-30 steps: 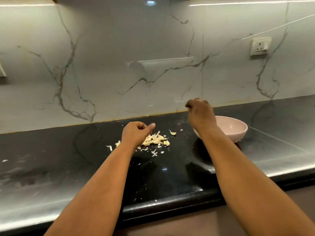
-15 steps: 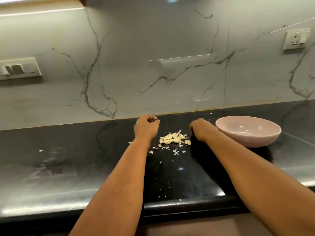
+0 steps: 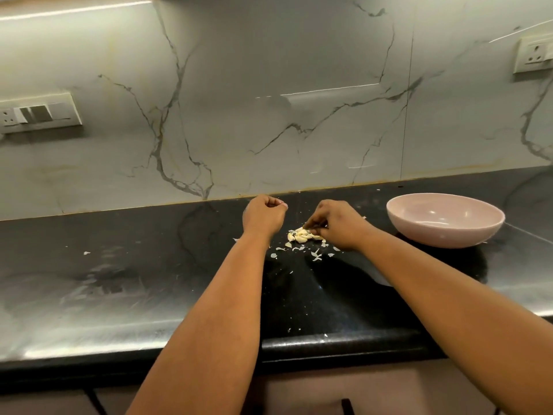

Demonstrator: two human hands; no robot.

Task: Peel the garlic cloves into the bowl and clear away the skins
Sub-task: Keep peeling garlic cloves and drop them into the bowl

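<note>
A small pile of pale yellow garlic cloves and skins (image 3: 297, 236) lies on the black countertop (image 3: 149, 265) near the back wall. My right hand (image 3: 339, 224) reaches into the pile from the right, and its curled fingertips pinch a garlic clove at the top. My left hand (image 3: 264, 215) hovers just left of the pile, curled into a fist with nothing visible in it. A pink bowl (image 3: 434, 238) stands to the right of my right hand; no cloves show inside it. Loose skin flakes (image 3: 315, 255) lie scattered in front of the pile.
A marble backsplash rises behind the counter, with a switch plate (image 3: 39, 113) at left and a socket (image 3: 534, 55) at upper right. A stray flake (image 3: 86, 253) lies far left. The counter's front edge (image 3: 329, 342) runs below my forearms.
My right hand came away from the bowl to the pile and now pinches into it. My left hand stayed curled beside the pile. The view shifted left.
</note>
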